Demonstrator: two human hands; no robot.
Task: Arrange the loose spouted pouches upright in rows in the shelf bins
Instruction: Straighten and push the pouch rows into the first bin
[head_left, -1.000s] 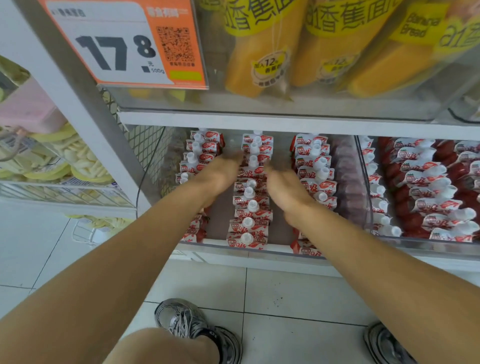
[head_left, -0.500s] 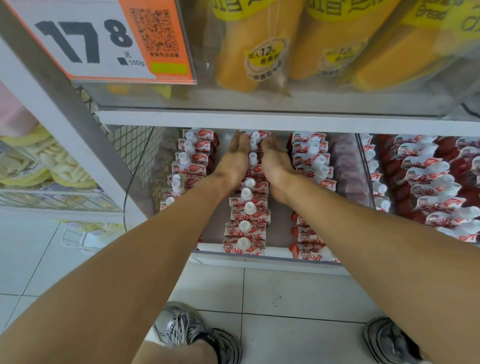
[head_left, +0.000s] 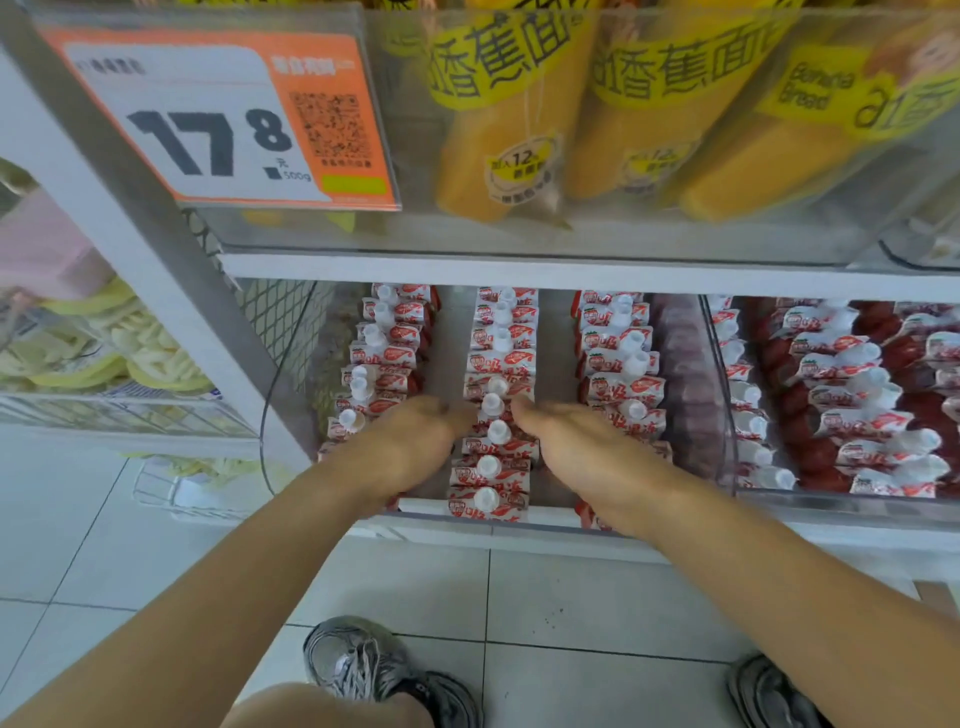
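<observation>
Red-and-white spouted pouches with white caps stand upright in three rows inside a clear shelf bin (head_left: 470, 521): a left row (head_left: 387, 340), a middle row (head_left: 500, 358) and a right row (head_left: 618, 345). My left hand (head_left: 415, 441) lies flat against the left side of the middle row near the front. My right hand (head_left: 574, 439) lies flat against its right side. Both sets of fingers point down between the rows, with the thumbs near a cap (head_left: 491, 404). Neither hand grips a pouch.
A second clear bin (head_left: 831, 506) on the right holds more capped pouches, less orderly. The shelf above carries yellow banana bread packs (head_left: 511, 119) and an orange price tag (head_left: 228, 124). A wire basket (head_left: 104, 410) sits at the left. My shoes stand on the tiled floor below.
Both hands have slid back along the middle row, from deep in the bin toward its front, staying on either side of it.
</observation>
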